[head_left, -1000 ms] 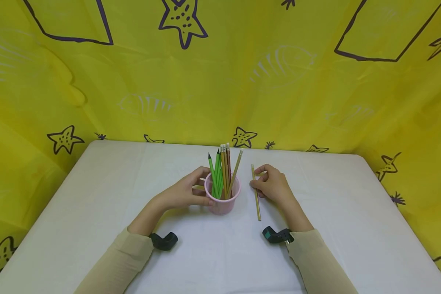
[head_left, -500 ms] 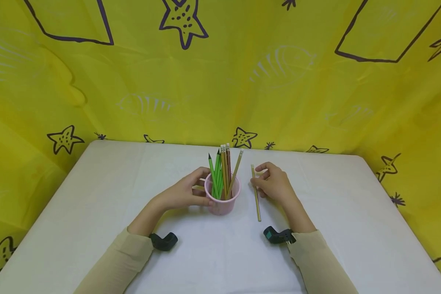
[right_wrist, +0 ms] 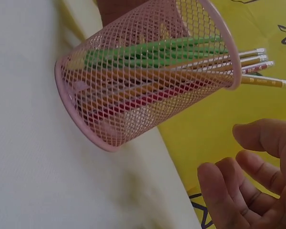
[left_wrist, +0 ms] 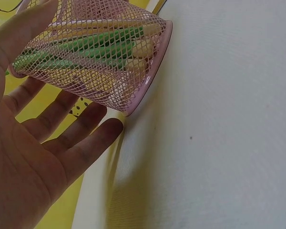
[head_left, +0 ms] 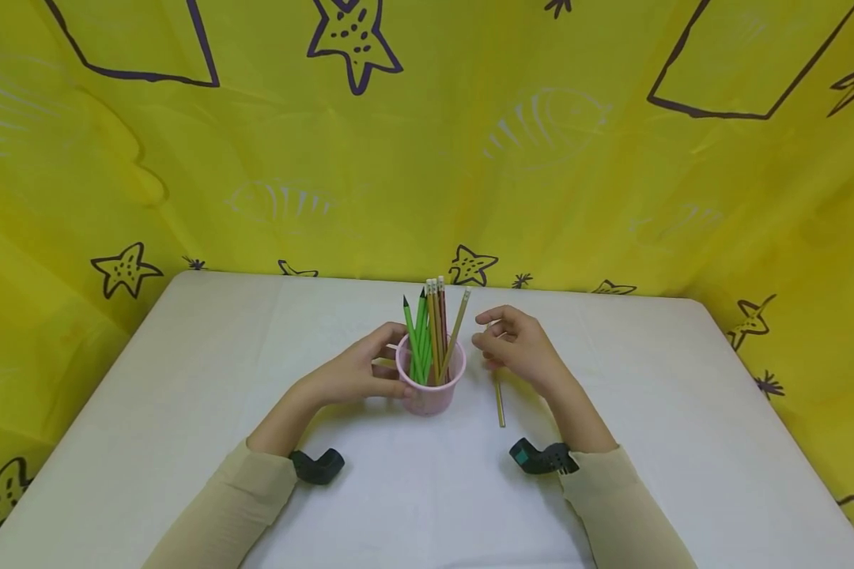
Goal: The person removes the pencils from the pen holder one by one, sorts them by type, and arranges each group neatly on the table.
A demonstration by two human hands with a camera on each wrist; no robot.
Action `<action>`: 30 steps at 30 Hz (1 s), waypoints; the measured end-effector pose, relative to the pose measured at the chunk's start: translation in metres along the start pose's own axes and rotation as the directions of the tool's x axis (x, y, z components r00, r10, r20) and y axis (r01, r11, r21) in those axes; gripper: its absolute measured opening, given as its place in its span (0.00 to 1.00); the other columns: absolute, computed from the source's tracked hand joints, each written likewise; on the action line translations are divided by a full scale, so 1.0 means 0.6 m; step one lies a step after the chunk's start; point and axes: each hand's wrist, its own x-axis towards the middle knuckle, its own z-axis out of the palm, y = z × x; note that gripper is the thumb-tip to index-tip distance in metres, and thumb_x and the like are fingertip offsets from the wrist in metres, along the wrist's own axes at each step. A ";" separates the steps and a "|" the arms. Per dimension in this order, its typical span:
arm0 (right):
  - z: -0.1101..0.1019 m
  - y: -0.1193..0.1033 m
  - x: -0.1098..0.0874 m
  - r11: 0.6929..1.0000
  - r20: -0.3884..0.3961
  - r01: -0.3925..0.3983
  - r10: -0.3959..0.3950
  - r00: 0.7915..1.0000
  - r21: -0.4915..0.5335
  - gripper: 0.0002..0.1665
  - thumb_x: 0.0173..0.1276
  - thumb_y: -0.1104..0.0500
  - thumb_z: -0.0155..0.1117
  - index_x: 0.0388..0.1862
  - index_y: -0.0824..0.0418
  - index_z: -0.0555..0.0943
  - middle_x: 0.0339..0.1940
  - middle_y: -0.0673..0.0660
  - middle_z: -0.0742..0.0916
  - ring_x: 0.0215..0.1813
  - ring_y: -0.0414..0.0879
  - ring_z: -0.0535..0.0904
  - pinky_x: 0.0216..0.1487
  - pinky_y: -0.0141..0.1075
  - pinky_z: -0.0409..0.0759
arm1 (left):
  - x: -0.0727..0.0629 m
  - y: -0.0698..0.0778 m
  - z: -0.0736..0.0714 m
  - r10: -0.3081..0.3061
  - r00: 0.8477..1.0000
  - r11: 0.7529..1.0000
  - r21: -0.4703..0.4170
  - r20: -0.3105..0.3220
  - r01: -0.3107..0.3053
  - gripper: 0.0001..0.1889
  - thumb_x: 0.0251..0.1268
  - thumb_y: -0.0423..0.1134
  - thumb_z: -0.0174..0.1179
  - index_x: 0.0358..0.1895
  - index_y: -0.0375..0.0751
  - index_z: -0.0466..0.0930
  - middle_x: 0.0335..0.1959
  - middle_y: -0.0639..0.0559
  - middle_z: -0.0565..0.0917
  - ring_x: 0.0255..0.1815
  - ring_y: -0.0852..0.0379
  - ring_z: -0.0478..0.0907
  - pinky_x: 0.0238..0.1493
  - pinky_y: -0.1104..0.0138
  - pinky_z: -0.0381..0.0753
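Observation:
A pink mesh pencil cup (head_left: 428, 400) stands upright on the white table, with green, yellow and reddish pencils (right_wrist: 157, 55) in it. My left hand (head_left: 352, 367) holds the cup from its left side, the thumb at the front and the fingers reaching round the back. To the right of the cup, my right hand (head_left: 515, 348) hovers with loosely bent fingers and nothing between them, as the right wrist view shows too. Below it a single gold-coloured pencil (head_left: 500, 401) lies on the table, its upper part hidden by the hand.
The white table (head_left: 185, 379) reaches back to a yellow curtain (head_left: 413, 158) printed with dark starfish. A black wrist camera (head_left: 318, 467) sits at the left wrist and another wrist camera (head_left: 543, 457) at the right.
My right hand has let go of the gold-coloured pencil and shifted slightly left and up, over it. The pencil stays on the table. My left hand and the cup have not moved.

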 end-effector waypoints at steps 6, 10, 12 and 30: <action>0.006 -0.012 -0.006 0.995 0.036 0.022 -0.026 0.999 0.101 0.26 0.70 0.61 0.63 0.64 0.69 0.69 0.39 0.60 0.80 0.38 0.49 0.81 0.40 0.41 0.89 | -0.001 -0.001 0.001 0.012 1.000 1.000 -0.002 0.006 -0.012 0.38 0.56 0.31 0.73 0.68 0.43 0.62 0.66 0.45 0.69 0.67 0.43 0.71 0.63 0.56 0.80; 0.008 -0.020 -0.009 0.989 0.050 0.050 -0.057 0.997 0.136 0.25 0.71 0.63 0.61 0.64 0.69 0.69 0.38 0.57 0.80 0.39 0.47 0.80 0.40 0.41 0.89 | -0.001 -0.003 0.000 0.008 1.000 1.000 0.006 0.002 -0.008 0.38 0.56 0.32 0.73 0.68 0.44 0.62 0.66 0.47 0.69 0.66 0.44 0.71 0.63 0.57 0.80; 0.009 -0.022 -0.010 0.987 0.057 0.065 -0.074 0.996 0.146 0.24 0.71 0.64 0.60 0.64 0.67 0.71 0.38 0.57 0.81 0.39 0.47 0.80 0.40 0.40 0.89 | -0.001 -0.002 0.000 0.003 1.000 1.000 0.012 -0.001 -0.003 0.38 0.56 0.32 0.73 0.68 0.45 0.62 0.66 0.48 0.70 0.66 0.45 0.72 0.63 0.58 0.80; 0.019 -0.037 -0.017 0.986 0.101 0.105 -0.118 0.988 0.130 0.22 0.75 0.62 0.58 0.65 0.67 0.74 0.54 0.68 0.81 0.47 0.51 0.82 0.45 0.41 0.88 | 0.001 0.003 -0.001 -0.005 1.000 1.000 0.015 -0.004 0.005 0.38 0.56 0.31 0.73 0.68 0.42 0.62 0.67 0.45 0.69 0.67 0.42 0.71 0.64 0.56 0.79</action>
